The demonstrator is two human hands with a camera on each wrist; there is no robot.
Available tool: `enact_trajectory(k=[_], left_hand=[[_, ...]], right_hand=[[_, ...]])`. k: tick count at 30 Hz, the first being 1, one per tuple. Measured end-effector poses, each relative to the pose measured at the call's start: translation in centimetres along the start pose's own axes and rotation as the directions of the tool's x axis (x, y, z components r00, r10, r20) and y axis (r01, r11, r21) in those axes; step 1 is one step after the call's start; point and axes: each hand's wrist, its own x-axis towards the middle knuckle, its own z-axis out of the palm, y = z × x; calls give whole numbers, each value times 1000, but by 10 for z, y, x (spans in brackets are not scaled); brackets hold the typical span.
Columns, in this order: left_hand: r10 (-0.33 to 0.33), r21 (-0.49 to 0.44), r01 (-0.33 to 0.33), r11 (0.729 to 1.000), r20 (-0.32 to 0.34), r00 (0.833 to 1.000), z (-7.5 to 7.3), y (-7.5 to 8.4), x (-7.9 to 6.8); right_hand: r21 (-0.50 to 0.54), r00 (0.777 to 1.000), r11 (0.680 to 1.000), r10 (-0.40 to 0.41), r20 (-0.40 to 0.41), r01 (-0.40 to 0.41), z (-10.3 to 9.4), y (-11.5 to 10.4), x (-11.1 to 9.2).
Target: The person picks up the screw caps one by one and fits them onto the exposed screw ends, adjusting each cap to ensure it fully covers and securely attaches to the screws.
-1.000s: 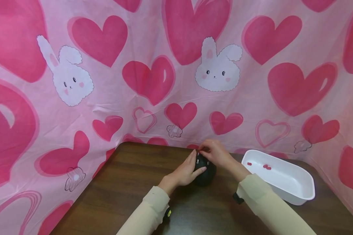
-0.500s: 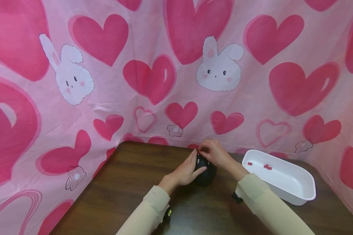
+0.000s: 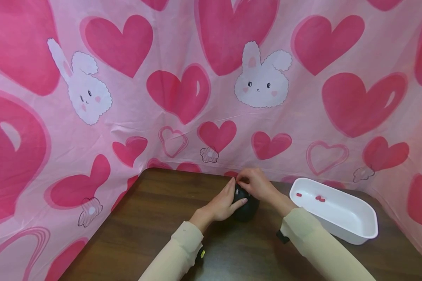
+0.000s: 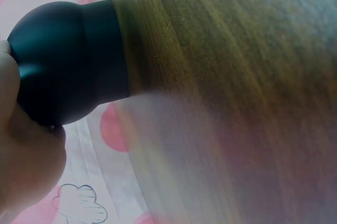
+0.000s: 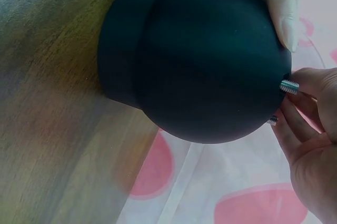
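On the table's far middle stands a black round-bodied object with a narrower collar-like base. Threaded metal studs stick out of its domed top. My left hand holds its left side, the thumb across the near face and long fingers reaching toward the top. At the far upper edge my right hand pinches a small red piece, barely visible between thumb and fingers; the right wrist view hides it behind the fingers at the studs. The left wrist view shows the black body against part of the left hand.
To the right, a white oblong tray holds several small red pieces. The brown wood-grain table reaches back to a pink heart-print cloth hanging behind and at both sides.
Both hands stay at the black object, almost still. The right fingers have shifted very slightly at its top, and the head view has tilted a little.
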Motion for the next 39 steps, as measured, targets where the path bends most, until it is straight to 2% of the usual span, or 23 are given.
enact_trajectory(k=[11, 29, 39], left_hand=[[-10, -14, 10, 1000, 3, 1000, 0, 0, 0], [-12, 0, 12, 1000, -9, 1000, -1, 5, -1], [-18, -1, 18, 1000, -9, 1000, -1, 4, 0]], right_hand=[[-5, 999, 999, 41, 14, -41, 1, 0, 0], [10, 1000, 1000, 30, -3, -30, 2, 0, -1], [36, 999, 999, 25, -35, -24, -8, -3, -3]])
